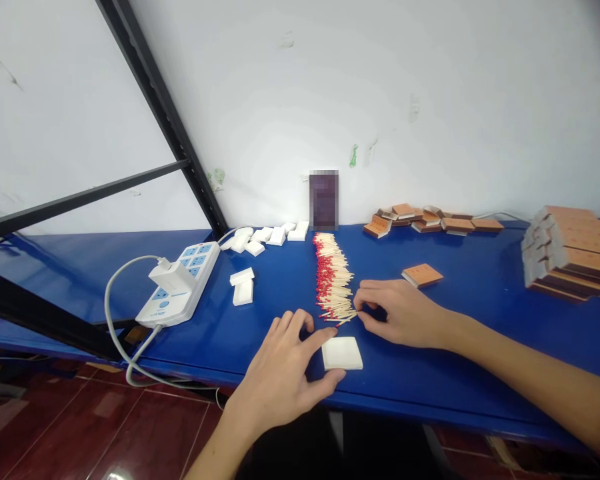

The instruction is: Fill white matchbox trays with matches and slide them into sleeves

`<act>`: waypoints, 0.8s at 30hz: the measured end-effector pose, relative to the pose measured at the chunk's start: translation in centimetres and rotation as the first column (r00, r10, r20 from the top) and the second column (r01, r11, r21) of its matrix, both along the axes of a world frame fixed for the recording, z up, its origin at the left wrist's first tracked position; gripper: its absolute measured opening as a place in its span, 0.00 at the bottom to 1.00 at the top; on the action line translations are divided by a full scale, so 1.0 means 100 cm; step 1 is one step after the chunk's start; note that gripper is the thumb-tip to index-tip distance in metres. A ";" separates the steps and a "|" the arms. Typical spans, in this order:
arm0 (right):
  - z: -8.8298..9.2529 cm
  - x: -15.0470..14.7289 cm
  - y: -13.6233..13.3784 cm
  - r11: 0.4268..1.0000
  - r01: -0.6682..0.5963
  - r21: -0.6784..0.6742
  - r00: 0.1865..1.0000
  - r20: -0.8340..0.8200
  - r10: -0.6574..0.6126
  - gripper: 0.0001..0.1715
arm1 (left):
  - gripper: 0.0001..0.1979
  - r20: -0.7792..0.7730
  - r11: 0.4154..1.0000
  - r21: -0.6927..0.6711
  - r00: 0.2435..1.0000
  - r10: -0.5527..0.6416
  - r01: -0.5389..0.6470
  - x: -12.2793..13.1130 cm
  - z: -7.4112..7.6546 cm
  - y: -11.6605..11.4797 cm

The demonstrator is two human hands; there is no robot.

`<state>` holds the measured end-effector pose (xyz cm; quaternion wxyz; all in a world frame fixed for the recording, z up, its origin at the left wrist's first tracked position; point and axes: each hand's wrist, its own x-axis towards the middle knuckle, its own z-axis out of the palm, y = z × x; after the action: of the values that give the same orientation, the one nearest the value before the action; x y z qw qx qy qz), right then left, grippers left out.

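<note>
on the blue surface (280,273), the left hand (283,367) pinches; the right hand (405,315) curls, its hold unclear. a sideways nudge could scatter the match pile (333,273); loosened left fingers could let the gripped white tray (343,353), near the front edge, slide.

On the tabletop (285,277), near centre: matchbox tray (343,352), left hand (283,373) around its left end. Just beyond: row of matchsticks (333,280) running far. Left: paired trays (243,293), far trays (277,236) behind, power strip (174,305) outermost with charger (171,277) on top. Right: right hand (403,313) beside the matchsticks, single matchbox (423,275) beyond, loose matchboxes (427,220) farther, matchbox stack (575,253) farthest right.
</note>
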<state>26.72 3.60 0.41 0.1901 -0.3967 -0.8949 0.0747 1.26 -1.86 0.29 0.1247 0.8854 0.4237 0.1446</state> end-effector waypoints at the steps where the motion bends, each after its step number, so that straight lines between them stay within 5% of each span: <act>1: 0.000 0.000 -0.001 1.000 -0.011 -0.006 1.000 -0.002 0.011 0.05 | 0.21 0.001 1.000 -0.001 1.000 0.000 0.000 0.000 0.000 0.000; 24: -0.007 -0.008 -0.004 0.988 -0.154 0.022 0.985 -0.076 0.155 0.09 | 0.24 0.001 1.000 -0.022 1.000 0.003 -0.003 0.000 -0.002 0.000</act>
<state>25.92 3.23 -0.33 0.2214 -0.3213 -0.9155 0.0974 1.26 -1.84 0.12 0.1343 0.8834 0.4265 0.1405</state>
